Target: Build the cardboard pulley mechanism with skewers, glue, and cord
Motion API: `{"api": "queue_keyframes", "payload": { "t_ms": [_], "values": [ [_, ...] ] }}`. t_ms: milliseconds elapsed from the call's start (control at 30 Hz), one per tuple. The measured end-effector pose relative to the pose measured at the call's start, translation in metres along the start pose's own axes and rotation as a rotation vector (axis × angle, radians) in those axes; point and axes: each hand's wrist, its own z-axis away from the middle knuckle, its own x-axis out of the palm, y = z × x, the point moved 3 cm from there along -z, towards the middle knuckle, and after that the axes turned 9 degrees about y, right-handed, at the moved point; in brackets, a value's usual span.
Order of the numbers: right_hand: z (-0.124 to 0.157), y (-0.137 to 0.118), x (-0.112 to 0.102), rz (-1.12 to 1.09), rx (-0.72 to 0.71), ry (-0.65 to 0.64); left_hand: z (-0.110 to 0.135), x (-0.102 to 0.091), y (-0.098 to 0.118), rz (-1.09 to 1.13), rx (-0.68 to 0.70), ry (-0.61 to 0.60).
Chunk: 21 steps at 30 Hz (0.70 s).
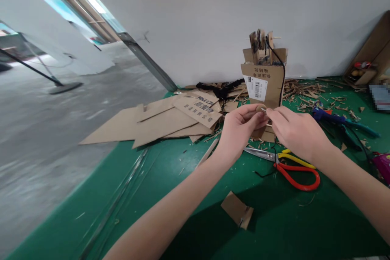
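Observation:
My left hand (240, 124) is closed in a pinch on a small brown cardboard piece (260, 107). My right hand (292, 128) meets it fingertip to fingertip, pinching something thin and shiny against the piece; its kind is hidden by the fingers. Just behind stands a cardboard box (268, 85) with a shipping label, topped by a wheel (260, 40) between two uprights and a black cord (283, 77) hanging down its side. Under my hands lie scissors (304, 189) with a red handle, a yellow handle (300, 160) beside it. The black cord's end crosses the scissors.
Flat cardboard sheets (170, 120) overhang the green table's (122, 207) left edge. A cardboard scrap (234, 207) lies in front. Cardboard shreds (300, 91) spread behind, with a blue glue gun (329, 118) at right. A white partition (195, 28) stands at the back.

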Motion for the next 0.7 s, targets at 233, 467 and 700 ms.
{"api": "queue_keyframes", "payload": {
  "t_ms": [233, 467, 700],
  "values": [
    [0.003, -0.004, 0.008, -0.006, 0.017, 0.039, 0.0, 0.0, -0.002, -0.016, 0.046, 0.032],
    [0.005, -0.013, 0.009, 0.094, 0.129, 0.247, 0.003, -0.001, -0.007, -0.042, 0.179, 0.109],
    [0.006, -0.02, 0.02, 0.039, 0.204, 0.254, 0.001, -0.006, -0.024, -0.299, 0.358, 0.17]
  ]
}}
